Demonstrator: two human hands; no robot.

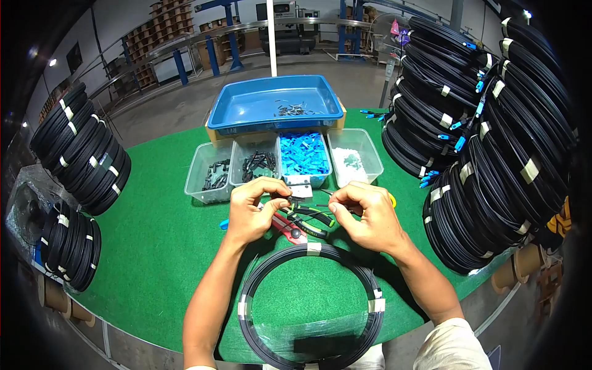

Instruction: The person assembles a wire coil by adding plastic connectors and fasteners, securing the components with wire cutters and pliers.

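Observation:
My left hand [254, 209] and my right hand [365, 216] meet above the green mat [154, 246], both pinching the end of a thin black cable [311, 205] between fingertips. My left fingers also hold a small black part on that cable end. The cable belongs to a black coil [246, 296] bound with white tape, lying flat in front of me. Under my hands lie red-handled pliers [288, 227] and a green-and-black handled tool [314, 217].
Clear tubs hold black parts [216, 176], more black parts [256, 163], blue connectors [303, 154] and white pieces [353, 159]. A blue tray [246, 102] stands behind them. Tall stacks of coils stand on the right [493, 142] and left [83, 151].

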